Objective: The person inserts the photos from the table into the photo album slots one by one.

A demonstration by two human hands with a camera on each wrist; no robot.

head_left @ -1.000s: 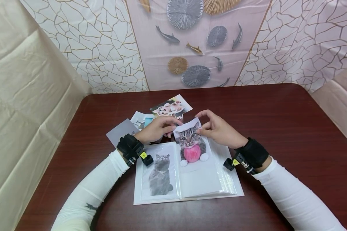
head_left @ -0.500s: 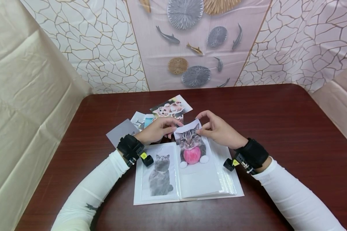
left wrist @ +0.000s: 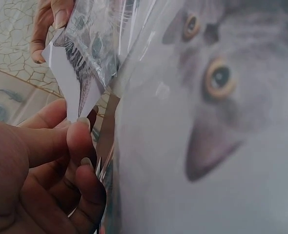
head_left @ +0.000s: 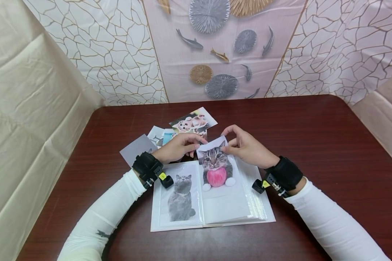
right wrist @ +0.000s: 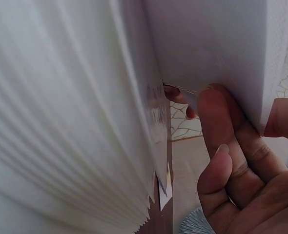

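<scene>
Item: one tabby-cat print (head_left: 216,163) with a pink ball on it, on the right page (head_left: 227,208) of an open album (head_left: 154,226); its lower part, as I read it, lies behind clear film, its top edge juts past the page's far edge

Item: left hand (head_left: 179,146), thumb and forefinger clamped on the print's far left corner; right hand (head_left: 248,146), thumb on the face, fingers behind, pinching the far right corner. Two corners are held, I judge, to hold the thin sheet flat and square to the pocket

Item: one grey-cat print (head_left: 183,203), in the left page

Item: loose prints (head_left: 193,123), on the desk (head_left: 313,123) far left of the album, probably put there for easy reach

Pose: I see both forearms enter from the near side, angled inward, hands facing each other across the print
</scene>
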